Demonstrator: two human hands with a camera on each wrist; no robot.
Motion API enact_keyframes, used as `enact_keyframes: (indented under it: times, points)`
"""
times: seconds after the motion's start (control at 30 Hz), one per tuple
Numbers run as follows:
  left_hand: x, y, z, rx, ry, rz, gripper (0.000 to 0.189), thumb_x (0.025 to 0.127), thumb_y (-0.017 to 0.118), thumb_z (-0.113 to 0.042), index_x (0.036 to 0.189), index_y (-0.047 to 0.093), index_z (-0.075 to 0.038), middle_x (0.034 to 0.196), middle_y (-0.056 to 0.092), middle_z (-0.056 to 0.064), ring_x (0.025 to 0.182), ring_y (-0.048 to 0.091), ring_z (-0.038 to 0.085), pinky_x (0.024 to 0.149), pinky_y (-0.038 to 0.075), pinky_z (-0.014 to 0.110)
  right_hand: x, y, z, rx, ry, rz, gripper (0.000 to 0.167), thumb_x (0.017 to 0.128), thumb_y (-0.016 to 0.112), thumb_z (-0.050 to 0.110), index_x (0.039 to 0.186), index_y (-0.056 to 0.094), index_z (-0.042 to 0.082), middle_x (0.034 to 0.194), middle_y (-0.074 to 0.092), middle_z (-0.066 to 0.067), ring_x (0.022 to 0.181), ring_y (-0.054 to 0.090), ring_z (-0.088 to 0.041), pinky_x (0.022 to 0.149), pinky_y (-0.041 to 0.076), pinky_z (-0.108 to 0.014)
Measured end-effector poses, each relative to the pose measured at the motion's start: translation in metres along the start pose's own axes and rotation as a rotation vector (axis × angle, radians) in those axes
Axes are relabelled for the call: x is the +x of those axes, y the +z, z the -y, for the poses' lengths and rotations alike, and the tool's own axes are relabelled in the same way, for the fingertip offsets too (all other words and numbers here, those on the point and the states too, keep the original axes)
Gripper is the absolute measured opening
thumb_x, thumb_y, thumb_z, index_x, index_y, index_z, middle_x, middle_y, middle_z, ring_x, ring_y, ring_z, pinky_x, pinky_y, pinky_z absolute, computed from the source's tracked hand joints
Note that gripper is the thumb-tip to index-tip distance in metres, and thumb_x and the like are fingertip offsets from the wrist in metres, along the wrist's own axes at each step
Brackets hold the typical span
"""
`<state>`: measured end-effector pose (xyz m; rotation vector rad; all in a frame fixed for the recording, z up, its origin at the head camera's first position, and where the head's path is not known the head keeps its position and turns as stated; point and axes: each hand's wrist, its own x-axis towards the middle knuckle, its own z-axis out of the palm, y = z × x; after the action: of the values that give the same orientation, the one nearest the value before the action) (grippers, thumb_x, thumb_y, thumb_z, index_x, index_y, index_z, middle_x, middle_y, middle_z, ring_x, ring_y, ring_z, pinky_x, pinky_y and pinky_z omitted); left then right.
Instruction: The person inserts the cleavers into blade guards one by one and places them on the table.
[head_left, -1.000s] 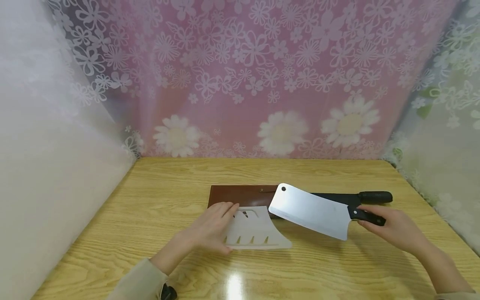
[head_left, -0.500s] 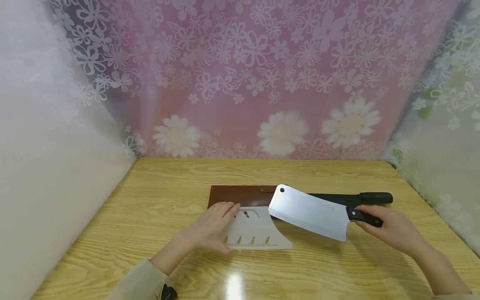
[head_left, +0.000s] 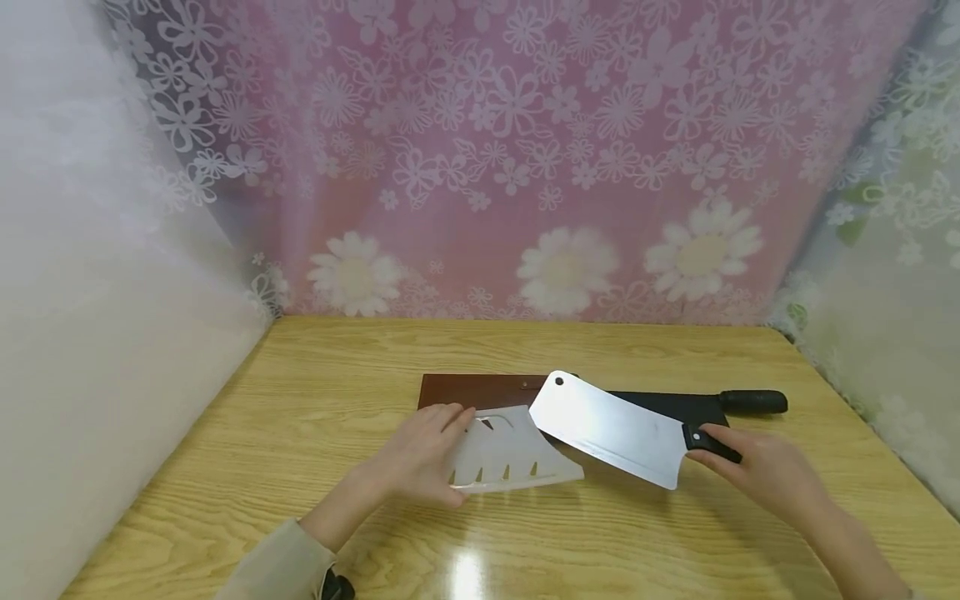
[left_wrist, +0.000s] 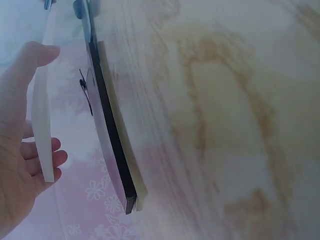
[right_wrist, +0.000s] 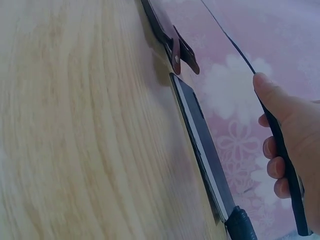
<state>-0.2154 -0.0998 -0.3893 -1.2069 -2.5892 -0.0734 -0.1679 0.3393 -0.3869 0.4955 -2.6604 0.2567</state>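
My left hand [head_left: 420, 454] grips the left end of a white plastic blade guard [head_left: 498, 450] with triangular slots. In the left wrist view, the guard [left_wrist: 44, 110] appears edge-on between thumb and fingers, raised off the table. My right hand [head_left: 772, 467] holds a cleaver [head_left: 607, 425] by its black handle, the wide silver blade pointing left. The blade's far end, with its round hole, is right at the guard's right edge. Fingers wrap the cleaver handle [right_wrist: 282, 150] in the right wrist view.
Behind the guard a brown leather sheath [head_left: 465, 390] lies on the wooden table [head_left: 337, 358]. To its right rests a dark-bladed knife with a black handle [head_left: 753, 402], partly hidden by the cleaver. A pink flowered curtain [head_left: 465, 208] hangs at the back.
The cleaver has moved a little left and its handle end has dropped lower in view. The guard has tilted slightly, its right end rising. The things on the table stay put.
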Motion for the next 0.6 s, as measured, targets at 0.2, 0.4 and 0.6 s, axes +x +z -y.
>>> enact_keyframes:
  times: [0.2, 0.4, 0.6]
  points:
    - [-0.0002, -0.0041, 0.0000, -0.007, -0.029, -0.013, 0.103, 0.055, 0.070, -0.058, 0.134, 0.044, 0.002, 0.122, 0.052, 0.013, 0.109, 0.050, 0.025, 0.094, 0.041, 0.037, -0.0002, -0.0013, 0.0046, 0.011, 0.012, 0.012, 0.043, 0.074, 0.075, 0.029, 0.106, 0.069, 0.000, 0.079, 0.069, -0.011, 0.047, 0.052, -0.008, 0.048, 0.046, -0.030]
    - [-0.0019, -0.0061, 0.0035, -0.010, -0.003, -0.021, 0.100, 0.055, 0.070, -0.056, 0.133, 0.045, 0.002, 0.121, 0.052, 0.012, 0.108, 0.051, 0.025, 0.091, 0.043, 0.036, -0.0035, -0.0016, 0.0019, 0.023, -0.041, -0.010, 0.043, 0.071, 0.077, 0.027, 0.103, 0.070, 0.001, 0.080, 0.069, -0.010, 0.049, 0.054, -0.007, 0.048, 0.046, -0.028]
    - [-0.0061, -0.0094, 0.0078, -0.032, -0.005, -0.006, 0.102, 0.053, 0.073, -0.056, 0.133, 0.046, 0.001, 0.122, 0.053, 0.015, 0.109, 0.051, 0.026, 0.089, 0.045, 0.039, -0.0067, -0.0004, -0.0033, 0.056, -0.237, -0.136, 0.044, 0.062, 0.082, 0.025, 0.098, 0.071, 0.002, 0.085, 0.070, -0.010, 0.060, 0.064, -0.014, 0.053, 0.048, -0.023]
